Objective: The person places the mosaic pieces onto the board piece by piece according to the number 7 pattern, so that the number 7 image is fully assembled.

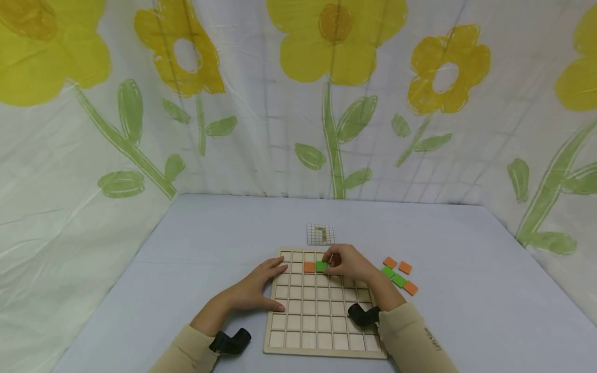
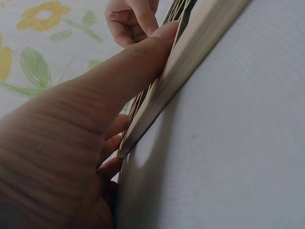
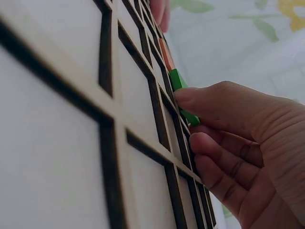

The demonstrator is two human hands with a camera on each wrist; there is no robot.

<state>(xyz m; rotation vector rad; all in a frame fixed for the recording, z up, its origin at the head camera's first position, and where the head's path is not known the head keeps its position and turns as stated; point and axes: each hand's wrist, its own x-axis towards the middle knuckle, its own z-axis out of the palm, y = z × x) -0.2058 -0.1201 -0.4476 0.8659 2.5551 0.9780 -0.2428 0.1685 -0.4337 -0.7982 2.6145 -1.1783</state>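
A wooden grid board (image 1: 309, 306) lies on the table with square cells. My left hand (image 1: 254, 287) rests on its left edge, fingers spread; in the left wrist view the thumb (image 2: 143, 55) lies on the board's rim. Over the upper rows, my right hand (image 1: 352, 264) pinches a green square tile (image 1: 321, 266) between thumb and fingers. The right wrist view shows this green tile (image 3: 177, 80) tilted in the grid, its lower end under the thumb. Immediately left of it, an orange tile (image 1: 309, 267) sits in a cell.
Right of the board lie loose tiles: orange ones (image 1: 405, 268) and green ones (image 1: 399, 280). Behind the board is a small printed grid card (image 1: 320, 234) with coloured squares. A flower-patterned curtain (image 1: 252, 129) hangs at the table's far side.
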